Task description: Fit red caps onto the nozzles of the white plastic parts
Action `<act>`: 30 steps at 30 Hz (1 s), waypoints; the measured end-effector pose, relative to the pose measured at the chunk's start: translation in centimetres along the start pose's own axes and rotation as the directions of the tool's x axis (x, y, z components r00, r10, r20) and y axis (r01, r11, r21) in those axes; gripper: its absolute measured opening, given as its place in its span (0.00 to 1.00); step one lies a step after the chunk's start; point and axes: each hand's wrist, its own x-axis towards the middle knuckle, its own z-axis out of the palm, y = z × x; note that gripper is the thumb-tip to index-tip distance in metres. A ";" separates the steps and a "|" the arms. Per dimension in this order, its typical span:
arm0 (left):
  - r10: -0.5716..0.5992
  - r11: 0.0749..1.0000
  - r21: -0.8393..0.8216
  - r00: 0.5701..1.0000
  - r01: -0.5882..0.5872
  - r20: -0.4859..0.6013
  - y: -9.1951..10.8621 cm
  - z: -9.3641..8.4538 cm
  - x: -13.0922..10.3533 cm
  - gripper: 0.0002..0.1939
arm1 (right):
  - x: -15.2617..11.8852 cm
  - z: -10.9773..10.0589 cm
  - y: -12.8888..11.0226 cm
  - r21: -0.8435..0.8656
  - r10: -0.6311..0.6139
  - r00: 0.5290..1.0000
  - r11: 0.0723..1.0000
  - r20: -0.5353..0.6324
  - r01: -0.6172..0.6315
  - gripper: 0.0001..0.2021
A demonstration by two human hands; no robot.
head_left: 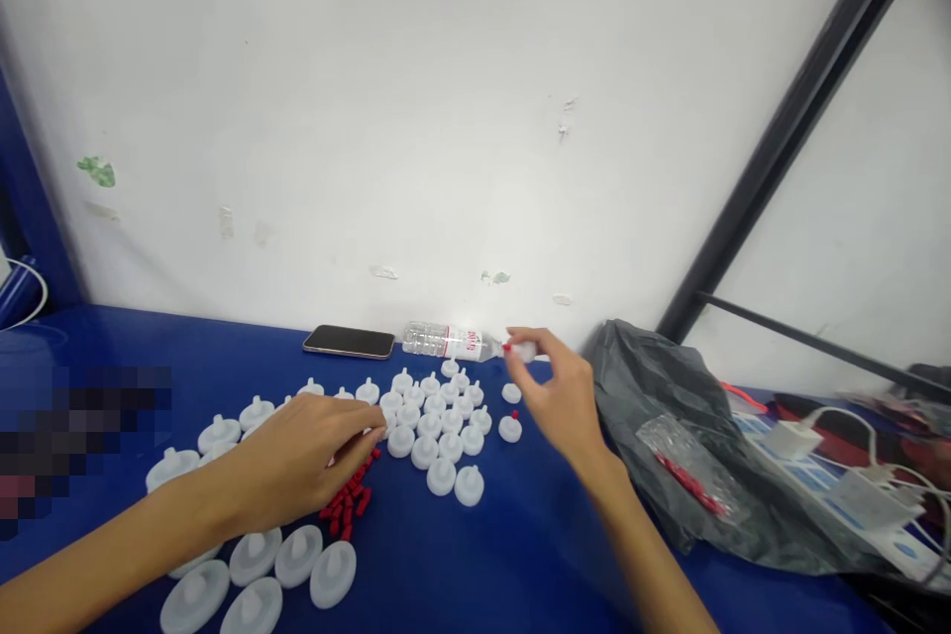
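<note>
Near the back edge of the blue surface point(475, 575), the right hand point(563, 396) pinches a red-tipped white piece point(526, 353) that a lax fingertip grip could drop (left hand's point(297, 456) hold: cannot tell).

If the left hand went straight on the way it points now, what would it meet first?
The left hand would likely meet the white stemmed discs just beyond its fingertips; its height is unclear, so it might pass above.

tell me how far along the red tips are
Barely started, it seems. Done: one white cap right of the cluster wears a red tip; the piece behind it is unclear. In hand: the right hand holds a white piece with a red tip. Remaining: the clustered caps look bare, and loose red tips lie by the left hand.
</note>
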 end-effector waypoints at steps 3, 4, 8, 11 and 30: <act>0.040 0.999 -0.008 0.992 -0.039 0.116 0.2 0.0 -0.2 0.22 | 0.6 -1.4 2.2 -0.074 0.110 0.989 0.992 0.097 -0.103 0.11; 0.046 0.999 -0.013 0.988 -0.045 0.149 0.3 -0.1 -0.3 0.21 | 0.7 -1.7 2.8 -0.104 0.137 0.980 0.987 0.144 -0.123 0.12; 0.044 0.999 -0.038 0.973 -0.036 0.228 0.9 -0.4 -0.8 0.14 | 0.5 -1.8 4.1 -0.251 0.259 0.929 0.949 0.265 -0.193 0.10; 0.030 0.999 -0.039 0.968 -0.021 0.250 0.7 -0.4 -0.8 0.12 | 0.3 -1.7 4.6 -0.334 0.353 0.872 0.912 0.338 -0.240 0.10; 0.048 0.999 -0.005 0.977 -0.048 0.206 -1.4 2.0 -1.1 0.15 | 0.6 -2.2 1.6 -0.066 0.299 0.801 0.948 0.518 -0.311 0.15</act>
